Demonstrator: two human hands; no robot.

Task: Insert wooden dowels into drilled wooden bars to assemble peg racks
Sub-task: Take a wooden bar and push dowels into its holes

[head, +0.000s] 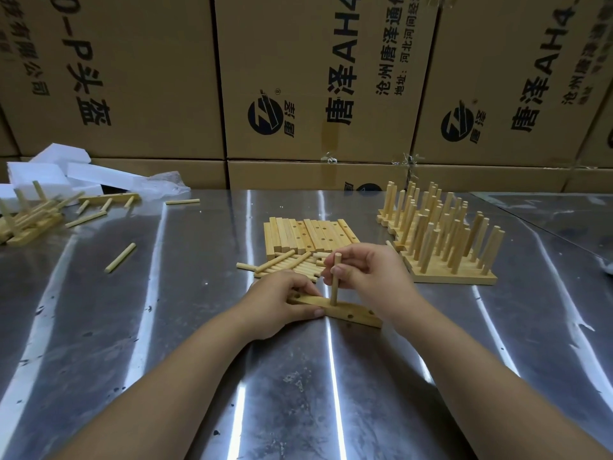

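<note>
A drilled wooden bar (351,314) lies flat on the steel table in front of me. My left hand (278,302) presses down on its left end. A dowel (335,281) stands upright in a hole near the bar's middle, pinched near its top by my right hand (368,277). Two empty holes show on the bar's right part. Behind my hands lies a pile of loose dowels (285,265), and behind that a row of drilled bars (308,235) lies side by side.
Finished peg racks (441,237) stand packed together at the right. More racks and stray dowels (121,257) lie at the far left near white foam blocks (59,171). Cardboard boxes (298,78) wall off the table's back edge.
</note>
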